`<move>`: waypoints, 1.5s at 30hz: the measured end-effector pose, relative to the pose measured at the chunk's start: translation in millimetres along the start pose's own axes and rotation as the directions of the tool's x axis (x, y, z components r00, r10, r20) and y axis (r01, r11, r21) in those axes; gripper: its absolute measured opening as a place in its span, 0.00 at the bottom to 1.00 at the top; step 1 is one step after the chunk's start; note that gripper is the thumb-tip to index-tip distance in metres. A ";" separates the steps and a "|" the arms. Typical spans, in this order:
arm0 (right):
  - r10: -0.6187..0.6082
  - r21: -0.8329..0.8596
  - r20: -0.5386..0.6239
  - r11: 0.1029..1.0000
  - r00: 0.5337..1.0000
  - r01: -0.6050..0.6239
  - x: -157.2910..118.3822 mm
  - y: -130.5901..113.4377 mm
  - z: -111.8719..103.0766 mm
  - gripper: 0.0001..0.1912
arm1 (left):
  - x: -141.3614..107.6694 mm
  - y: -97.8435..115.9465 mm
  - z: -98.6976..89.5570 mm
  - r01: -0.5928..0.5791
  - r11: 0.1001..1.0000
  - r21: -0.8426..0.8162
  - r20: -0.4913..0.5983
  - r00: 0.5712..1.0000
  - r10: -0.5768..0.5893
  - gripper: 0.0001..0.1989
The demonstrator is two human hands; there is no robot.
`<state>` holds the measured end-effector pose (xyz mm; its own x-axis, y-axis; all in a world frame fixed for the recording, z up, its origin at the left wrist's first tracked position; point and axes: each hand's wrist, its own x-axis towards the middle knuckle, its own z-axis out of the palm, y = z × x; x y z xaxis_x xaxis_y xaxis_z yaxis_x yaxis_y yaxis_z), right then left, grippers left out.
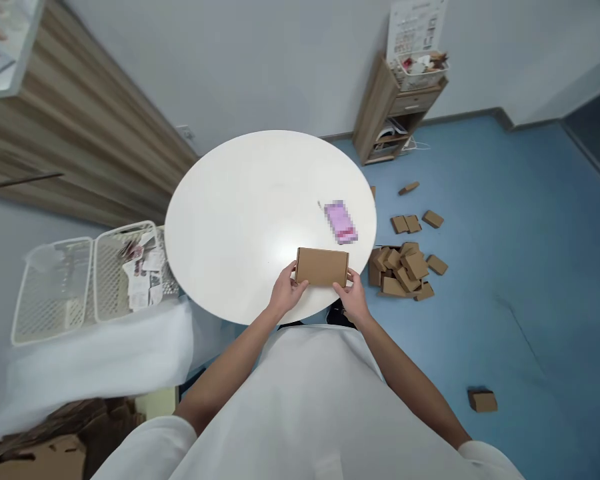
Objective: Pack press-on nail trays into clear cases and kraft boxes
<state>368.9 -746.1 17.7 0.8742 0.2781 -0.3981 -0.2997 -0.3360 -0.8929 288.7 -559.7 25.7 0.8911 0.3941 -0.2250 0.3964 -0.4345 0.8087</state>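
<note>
Brown box (322, 267) pinched by 2 hands (317, 291), white round table (240, 220), blue floor (480, 267), grey wall (280, 67)

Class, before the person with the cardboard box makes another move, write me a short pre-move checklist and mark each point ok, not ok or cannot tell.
1. Left hand on the box's left end: ok.
2. Right hand on the box's right end: ok.
3. Top face of the cardboard box closed: ok, no open flap shows there.
4. Anything inside the box: cannot tell, the inside is hidden.
5. Purple item on the white table apart from the box: ok, though it lies close beyond it.
6. Floor beside the table free of loose boxes: not ok, several lie around a heap.
</note>
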 end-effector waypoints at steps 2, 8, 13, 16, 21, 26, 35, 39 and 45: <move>0.015 0.076 -0.115 0.997 0.993 -0.007 3.3 5.3 -38.2 0.31 | 13.2 30.4 27.4 -0.063 0.997 -0.041 0.093 0.993 0.067 0.33; 0.123 0.255 -0.410 0.967 0.904 -0.016 8.1 45.5 -145.1 0.31 | 64.6 109.1 135.8 -0.136 0.984 -0.115 0.413 0.894 0.172 0.39; 0.194 0.289 -0.569 0.957 0.799 -0.026 20.6 66.3 -214.2 0.37 | 106.1 164.0 222.1 -0.212 0.972 -0.103 0.568 0.789 0.233 0.42; 0.183 0.300 -0.639 0.954 0.747 0.023 25.5 66.1 -245.2 0.40 | 122.3 194.4 256.0 -0.265 0.955 -0.133 0.628 0.723 0.288 0.42; 0.185 0.317 -0.673 0.947 0.716 0.054 21.9 63.3 -259.4 0.43 | 128.7 211.1 270.8 -0.311 0.940 -0.140 0.665 0.674 0.322 0.42; 0.229 0.331 -0.619 0.944 0.751 -0.015 17.0 66.4 -244.2 0.42 | 125.6 181.6 242.2 -0.176 0.981 -0.080 0.726 0.665 0.178 0.36; 0.045 0.238 -0.362 0.970 0.931 0.046 61.1 46.4 -182.0 0.32 | 100.4 127.7 140.9 0.044 0.996 -0.079 0.418 0.909 -0.007 0.27; -0.078 0.165 -0.056 0.983 0.995 0.087 85.7 8.8 -128.6 0.27 | 77.3 98.5 78.2 0.103 0.986 -0.134 0.228 0.971 -0.070 0.26; -0.176 0.069 0.181 0.984 0.967 0.166 76.7 -48.0 -25.2 0.31 | 25.4 30.6 -15.7 0.172 0.949 -0.263 -0.064 0.979 -0.195 0.24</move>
<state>460.0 -731.3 35.4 0.8293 0.4915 -0.2658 -0.1756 -0.2222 -0.9591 320.0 -550.2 53.2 0.7809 0.5220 -0.3431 0.4714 -0.1321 0.8720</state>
